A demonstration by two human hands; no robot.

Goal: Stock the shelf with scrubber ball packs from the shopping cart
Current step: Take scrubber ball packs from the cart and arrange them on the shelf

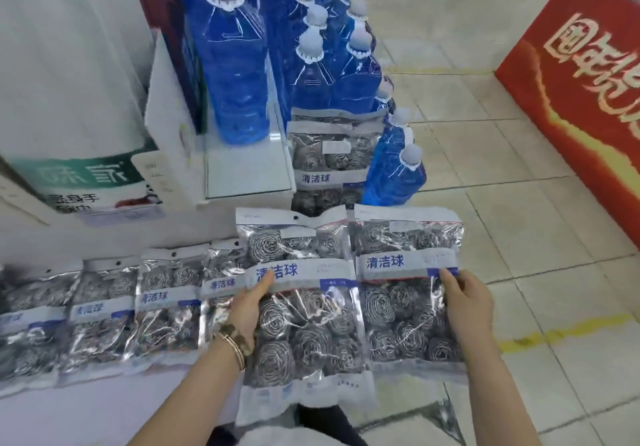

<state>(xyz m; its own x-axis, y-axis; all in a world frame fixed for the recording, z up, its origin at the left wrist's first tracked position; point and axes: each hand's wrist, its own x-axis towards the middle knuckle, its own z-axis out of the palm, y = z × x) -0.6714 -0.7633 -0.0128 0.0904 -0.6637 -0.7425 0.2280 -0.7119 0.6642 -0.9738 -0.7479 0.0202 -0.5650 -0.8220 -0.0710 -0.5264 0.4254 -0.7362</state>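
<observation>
I hold two clear packs of steel scrubber balls with blue-and-white labels side by side in front of me. My left hand (247,310) grips the left pack (301,307) at its left edge, thumb on the label. My right hand (467,301) grips the right pack (405,289) at its right edge. Several more scrubber packs (104,317) lie in a row on the low white shelf (114,407) to the left. Another stack of packs (329,154) stands further back by the bottles. No shopping cart shows.
Tall blue liquid bottles (232,64) with white caps stand on a white display stand (242,175) ahead. White tissue packs (69,81) fill the left. A red carton (581,92) sits on the tiled floor (502,210) at the right.
</observation>
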